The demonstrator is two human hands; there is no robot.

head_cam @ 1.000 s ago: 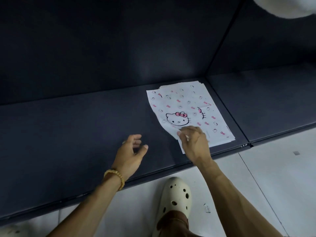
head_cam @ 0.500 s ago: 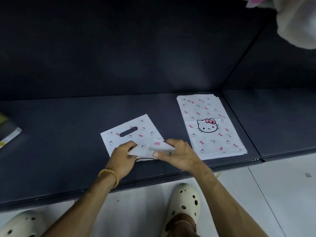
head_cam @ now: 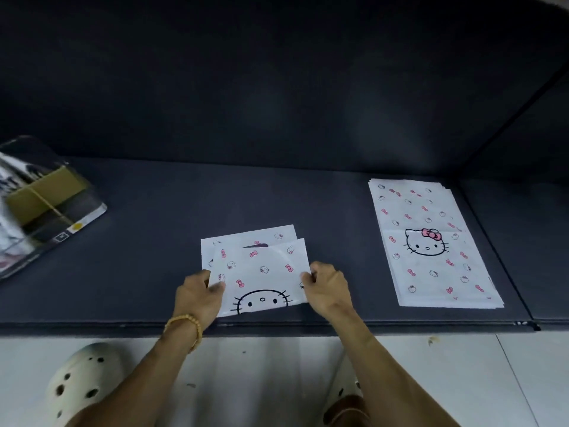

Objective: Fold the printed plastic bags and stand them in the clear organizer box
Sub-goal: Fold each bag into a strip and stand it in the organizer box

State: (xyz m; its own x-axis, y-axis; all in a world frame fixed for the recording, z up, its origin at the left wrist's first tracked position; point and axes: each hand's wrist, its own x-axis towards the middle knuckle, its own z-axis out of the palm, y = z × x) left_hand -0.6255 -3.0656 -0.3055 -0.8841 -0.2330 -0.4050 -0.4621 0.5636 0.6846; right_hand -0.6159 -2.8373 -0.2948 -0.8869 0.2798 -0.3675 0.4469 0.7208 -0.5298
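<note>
A white plastic bag [head_cam: 260, 272] printed with pink bows and a cat face lies on the dark mat [head_cam: 138, 257], its near half folded over the far half. My left hand [head_cam: 200, 295] pinches the folded flap's left edge. My right hand [head_cam: 328, 288] pinches its right edge. A flat stack of the same printed bags [head_cam: 431, 245] lies to the right of both hands. At the left edge stands a clear box [head_cam: 40, 208] with tilted contents, blurred.
The dark mat runs up into a dark back wall [head_cam: 277, 87]. A seam [head_cam: 498, 251] separates it from another mat on the right. Pale floor tiles [head_cam: 261, 380] lie in front, with my cream clogs [head_cam: 80, 383] on them.
One bag came off the stack to the mat's middle. Both hands have folded its near half up over the far half. The view swung left, bringing the box in.
</note>
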